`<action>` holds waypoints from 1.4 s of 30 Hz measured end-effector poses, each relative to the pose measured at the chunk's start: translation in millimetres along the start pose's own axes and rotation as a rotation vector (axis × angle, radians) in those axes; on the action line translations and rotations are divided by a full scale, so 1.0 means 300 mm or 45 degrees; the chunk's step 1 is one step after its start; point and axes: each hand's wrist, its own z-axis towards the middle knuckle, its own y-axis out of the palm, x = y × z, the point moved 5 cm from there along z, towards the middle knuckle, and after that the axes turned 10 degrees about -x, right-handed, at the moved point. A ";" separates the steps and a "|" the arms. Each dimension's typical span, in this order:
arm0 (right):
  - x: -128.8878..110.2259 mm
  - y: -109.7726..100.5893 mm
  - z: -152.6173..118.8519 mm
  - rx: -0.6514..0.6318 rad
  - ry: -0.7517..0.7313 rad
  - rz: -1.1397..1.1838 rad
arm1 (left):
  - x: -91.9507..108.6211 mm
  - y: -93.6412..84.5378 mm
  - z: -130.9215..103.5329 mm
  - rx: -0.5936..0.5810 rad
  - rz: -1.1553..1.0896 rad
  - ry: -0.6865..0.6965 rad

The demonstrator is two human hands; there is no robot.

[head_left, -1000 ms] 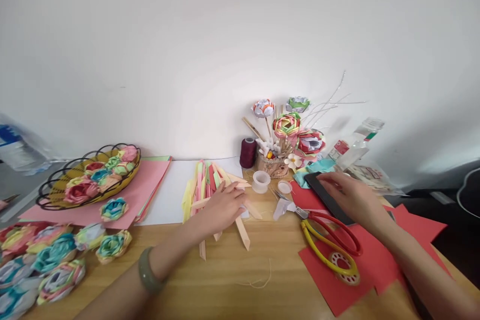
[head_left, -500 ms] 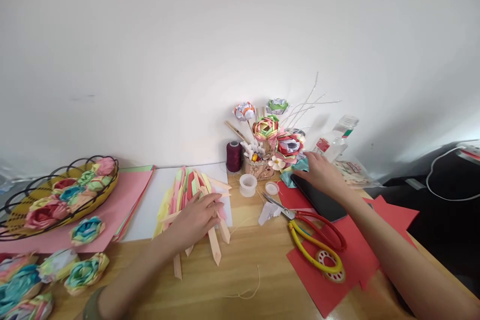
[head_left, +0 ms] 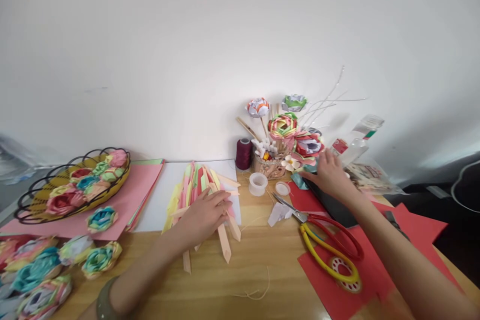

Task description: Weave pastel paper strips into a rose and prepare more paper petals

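Observation:
My left hand (head_left: 208,214) lies over a fanned pile of folded paper strips (head_left: 224,246) in peach, pink, yellow, green and red. Its fingers are stretched out on the strips, palm down. Beyond the scissors, my right hand (head_left: 332,176) hovers at the far end of a flat black device (head_left: 343,212), thumb and fingers apart. Close to its thumb is a crumpled blue-green piece (head_left: 299,180). A clear bottle (head_left: 359,142) stands behind this hand. The scissors (head_left: 328,247), with red and yellow handles, rest partly on red paper (head_left: 322,285).
A basket (head_left: 37,207) of paper flowers sits at left on pink sheets (head_left: 123,210), with more paper flowers (head_left: 101,259) in front. A pot of flowers and sticks (head_left: 270,166), a maroon thread spool (head_left: 244,154) and a white tape roll (head_left: 258,185) stand by the wall.
The whole view has shifted, so things appear farther right. My right hand has moved slightly right off the blue-green piece, its thumb spreading wider. My left hand stays on the strips.

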 end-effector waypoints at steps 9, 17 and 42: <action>-0.208 -0.144 -0.325 0.270 -0.562 0.372 | -0.171 -0.096 -0.178 0.407 -0.206 -0.494; -0.624 -0.118 -0.247 -0.004 -1.026 0.387 | -0.150 -0.052 -0.265 0.233 -0.235 -0.728; -0.732 -0.141 -0.022 -0.246 -0.512 1.449 | -0.210 -0.111 0.004 0.318 -0.861 -0.714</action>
